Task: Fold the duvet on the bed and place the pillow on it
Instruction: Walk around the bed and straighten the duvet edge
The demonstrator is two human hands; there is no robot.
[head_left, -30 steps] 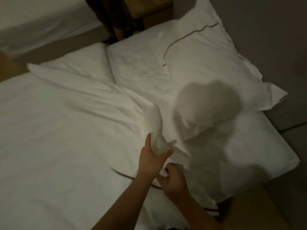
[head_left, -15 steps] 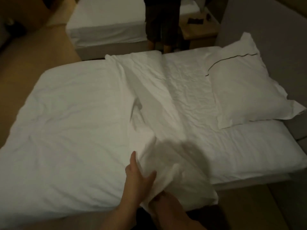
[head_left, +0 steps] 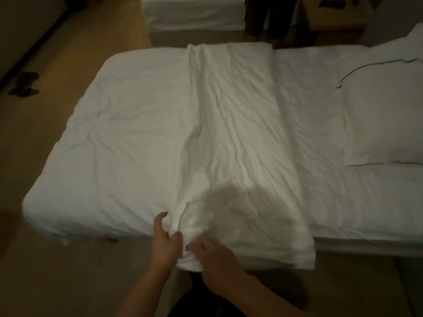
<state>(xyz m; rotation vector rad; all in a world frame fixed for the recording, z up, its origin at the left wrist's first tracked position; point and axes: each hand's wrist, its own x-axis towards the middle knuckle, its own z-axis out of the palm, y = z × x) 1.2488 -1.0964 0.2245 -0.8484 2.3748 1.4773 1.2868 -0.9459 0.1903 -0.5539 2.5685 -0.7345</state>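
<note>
A white duvet (head_left: 137,143) covers the left part of the bed (head_left: 357,213), and its top strip (head_left: 242,133) is folded back across the middle. My left hand (head_left: 165,241) grips a bunched fold of the duvet at the bed's near edge. Beside it, my right hand (head_left: 212,257) holds the same duvet edge where it hangs over the side. A white pillow (head_left: 384,115) with a thin dark piping line lies at the right end, apart from the duvet.
A second bed (head_left: 194,17) stands behind, with a person's legs (head_left: 267,19) and a wooden nightstand (head_left: 334,17) between the beds. Dark shoes (head_left: 24,84) lie on the wooden floor at the left.
The view swung left, bringing the whole bed in. Both hands drew the duvet's edge back and left, laying a folded strip across the middle, and now sit at the near edge.
</note>
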